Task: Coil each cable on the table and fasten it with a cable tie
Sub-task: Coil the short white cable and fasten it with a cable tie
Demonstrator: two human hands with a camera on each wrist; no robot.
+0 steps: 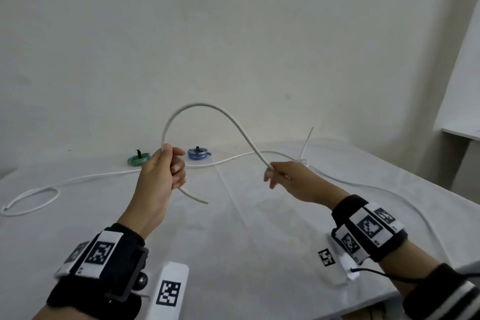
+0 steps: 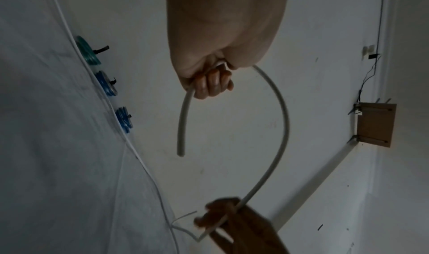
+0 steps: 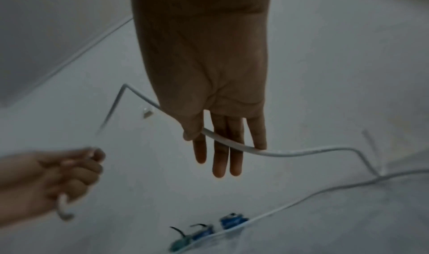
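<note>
My left hand (image 1: 166,169) is raised above the table and grips a white cable (image 1: 207,106) in a fist. The short free end (image 1: 200,199) hangs below the fist. From there the cable arches up and comes down to my right hand (image 1: 271,171), which pinches it between the thumb and nearly straight fingers (image 3: 220,157). The rest of the cable (image 1: 104,175) lies across the table in a long line, with a loop at the far left. A thin white strip (image 1: 307,143), like a cable tie, sticks up just behind the right hand.
A green coil (image 1: 139,160) and a blue coil (image 1: 198,152), each bound with a black tie, lie at the table's back; the left wrist view shows a second blue coil (image 2: 124,119). Two white tagged blocks (image 1: 170,291) (image 1: 335,262) sit near the front edge. Another table (image 1: 459,132) stands at the right.
</note>
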